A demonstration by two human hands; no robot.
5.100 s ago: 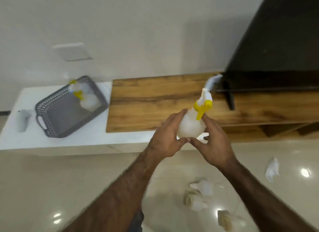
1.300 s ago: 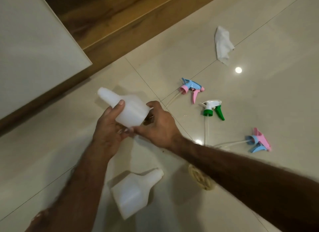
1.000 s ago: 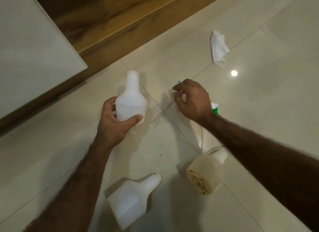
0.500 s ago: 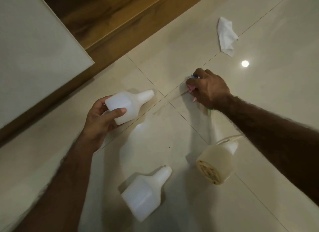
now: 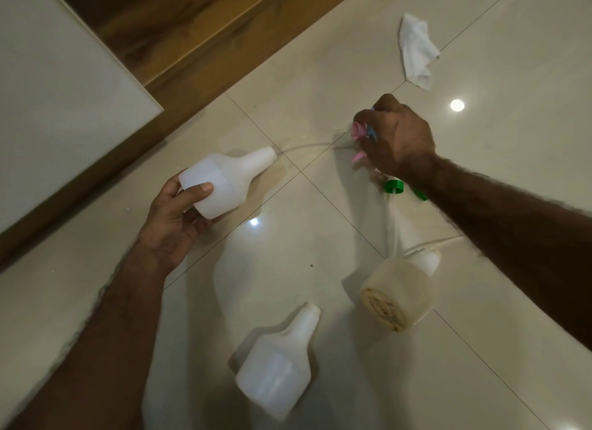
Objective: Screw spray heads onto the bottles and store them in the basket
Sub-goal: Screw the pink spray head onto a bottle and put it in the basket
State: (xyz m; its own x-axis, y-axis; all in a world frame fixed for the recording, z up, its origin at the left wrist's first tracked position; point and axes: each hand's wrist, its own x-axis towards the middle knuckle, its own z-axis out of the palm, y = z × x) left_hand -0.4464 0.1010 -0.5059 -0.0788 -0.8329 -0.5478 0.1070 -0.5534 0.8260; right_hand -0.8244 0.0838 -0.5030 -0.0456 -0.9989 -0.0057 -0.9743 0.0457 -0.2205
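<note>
My left hand (image 5: 173,220) grips a white plastic bottle (image 5: 224,181) by its base, tilted with the open neck pointing right. My right hand (image 5: 395,138) is closed around a pink and blue spray head (image 5: 360,131) just above the tiled floor; its clear dip tube (image 5: 307,147) trails left toward the bottle's neck. A second white bottle (image 5: 277,365) lies on the floor near me. A yellowish bottle (image 5: 397,295) lies on its side to the right. A green spray head (image 5: 394,187) lies partly hidden under my right forearm. The basket is out of view.
A crumpled white cloth (image 5: 416,55) lies on the floor at the far right. A wooden plinth (image 5: 198,45) and a white panel (image 5: 57,87) run along the upper left. The floor is glossy beige tile (image 5: 512,141) with light reflections.
My right hand has lifted the pink and blue spray head off the floor, uncovering the green head. The bottle in my left hand has tipped so that its neck points at the dip tube.
</note>
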